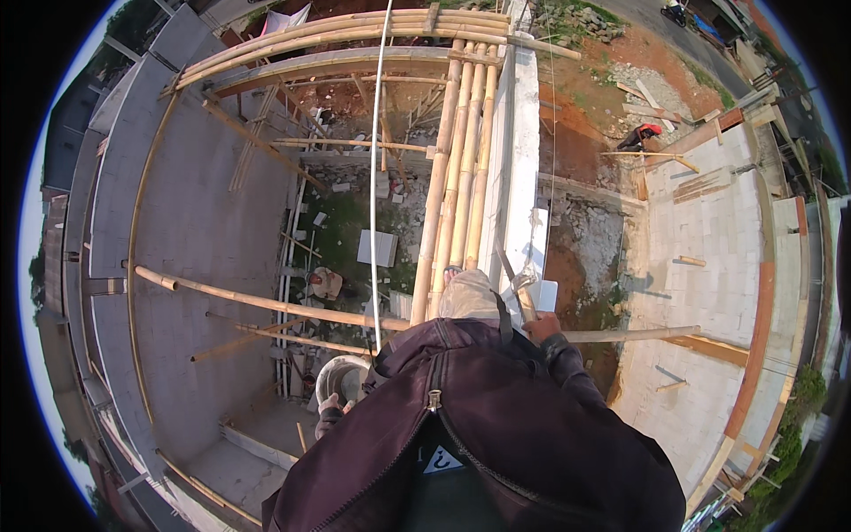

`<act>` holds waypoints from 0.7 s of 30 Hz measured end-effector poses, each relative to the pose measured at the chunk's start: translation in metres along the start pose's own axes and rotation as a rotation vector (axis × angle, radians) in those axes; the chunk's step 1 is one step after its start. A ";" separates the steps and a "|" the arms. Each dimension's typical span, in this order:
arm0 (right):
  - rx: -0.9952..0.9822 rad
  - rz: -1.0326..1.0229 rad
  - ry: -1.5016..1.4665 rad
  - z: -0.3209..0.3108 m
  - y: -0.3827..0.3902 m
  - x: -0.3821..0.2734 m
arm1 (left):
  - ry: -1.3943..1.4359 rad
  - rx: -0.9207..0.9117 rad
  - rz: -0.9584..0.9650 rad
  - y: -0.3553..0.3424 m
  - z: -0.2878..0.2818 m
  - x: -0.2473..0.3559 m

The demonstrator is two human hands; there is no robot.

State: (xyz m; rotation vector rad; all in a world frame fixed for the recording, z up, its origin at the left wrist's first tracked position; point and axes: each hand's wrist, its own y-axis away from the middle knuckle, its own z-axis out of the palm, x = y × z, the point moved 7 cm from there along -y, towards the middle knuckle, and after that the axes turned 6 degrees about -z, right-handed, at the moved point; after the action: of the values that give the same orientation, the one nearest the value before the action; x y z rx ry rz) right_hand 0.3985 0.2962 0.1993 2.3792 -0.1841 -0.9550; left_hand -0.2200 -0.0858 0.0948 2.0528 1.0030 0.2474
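My left hand (331,408) is at the near rim of a grey bucket (324,377), its fingers closed on the edge. Greyish material shows inside the bucket. On the other side, my right hand (542,327) is closed around a tool with a pale wooden-looking handle (527,304) and a thin dark blade (506,266); its exact kind cannot be made out. That tool stands tilted beside the narrow top of a white block wall (523,168). A light-coloured trouser leg (470,297) of mine rests over bamboo poles (456,177) laid side by side.
Both sides of the wall drop to rough ground far below. One person (326,284) is down at the left, another (640,136) at the far right. A white pipe (379,177) rises near the bucket. Bamboo crosspieces (266,304) span the left room; another pole (634,335) extends right.
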 end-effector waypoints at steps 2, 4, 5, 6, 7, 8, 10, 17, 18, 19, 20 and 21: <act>0.043 -0.085 -0.046 -0.034 -0.029 -0.026 | 0.546 -0.020 -0.352 0.002 -0.020 0.003; 0.002 -0.090 -0.078 -0.060 -0.053 -0.044 | 0.868 -0.002 -0.510 0.010 -0.043 0.023; 0.007 -0.116 -0.094 -0.073 -0.065 -0.054 | 0.943 0.026 -0.571 0.013 -0.056 0.035; 0.015 -0.142 -0.111 -0.086 -0.080 -0.064 | 1.156 -0.055 -0.563 0.015 -0.062 0.053; 0.034 -0.185 -0.131 -0.098 -0.094 -0.074 | 1.269 -0.083 -0.573 0.014 -0.070 0.069; 0.037 -0.157 -0.142 -0.107 -0.109 -0.079 | 1.385 -0.103 -0.593 0.011 -0.078 0.084; 0.058 -0.134 -0.163 -0.124 -0.140 -0.090 | 1.029 -0.067 -0.388 -0.013 -0.106 0.113; 0.124 -0.083 -0.322 -0.180 -0.253 -0.129 | 0.276 0.027 0.112 -0.128 -0.182 0.223; 0.119 -0.086 -0.338 -0.187 -0.272 -0.138 | 0.286 0.062 0.110 -0.139 -0.198 0.242; 0.116 -0.088 -0.355 -0.196 -0.293 -0.147 | 0.293 0.086 0.103 -0.147 -0.215 0.264; 0.113 -0.065 -0.328 -0.204 -0.313 -0.156 | 0.373 0.081 0.042 -0.155 -0.232 0.285; 0.109 -0.038 -0.298 -0.213 -0.333 -0.164 | 0.300 0.046 0.030 -0.160 -0.245 0.310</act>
State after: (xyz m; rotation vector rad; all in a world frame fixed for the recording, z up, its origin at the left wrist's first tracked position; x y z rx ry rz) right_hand 0.3949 0.7223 0.2389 2.3335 -0.3118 -1.3468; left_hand -0.2242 0.3405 0.0828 2.1139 1.1668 0.5658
